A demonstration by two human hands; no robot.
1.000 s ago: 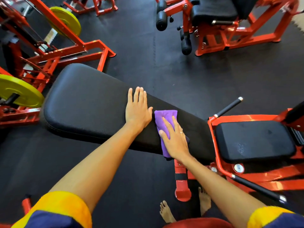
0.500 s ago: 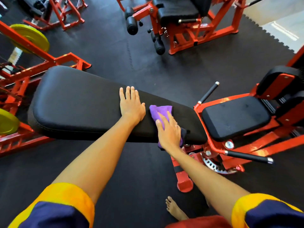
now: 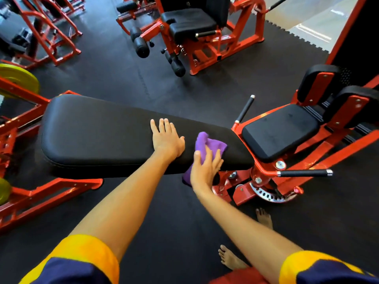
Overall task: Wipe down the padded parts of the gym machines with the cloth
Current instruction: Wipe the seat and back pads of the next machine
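A long black padded bench back (image 3: 98, 136) lies across the middle of the view on a red frame. My left hand (image 3: 166, 138) rests flat on it, fingers straight. Just to the right, my right hand (image 3: 205, 167) presses a purple cloth (image 3: 207, 144) onto the narrow end of the pad with spread fingers; the cloth's lower part hangs over the near edge. A smaller black seat pad (image 3: 281, 130) follows on the right.
Black handle bars (image 3: 303, 173) stick out from the red frame by the seat. A red machine with a black seat (image 3: 190, 23) stands behind. Yellow weight plates (image 3: 18, 80) hang at the left. My bare feet (image 3: 231, 257) stand on black rubber floor.
My right hand has slid the cloth a little right toward the pad's narrow end, bunching it. The view has swung right and up. My left hand stays flat on the pad.
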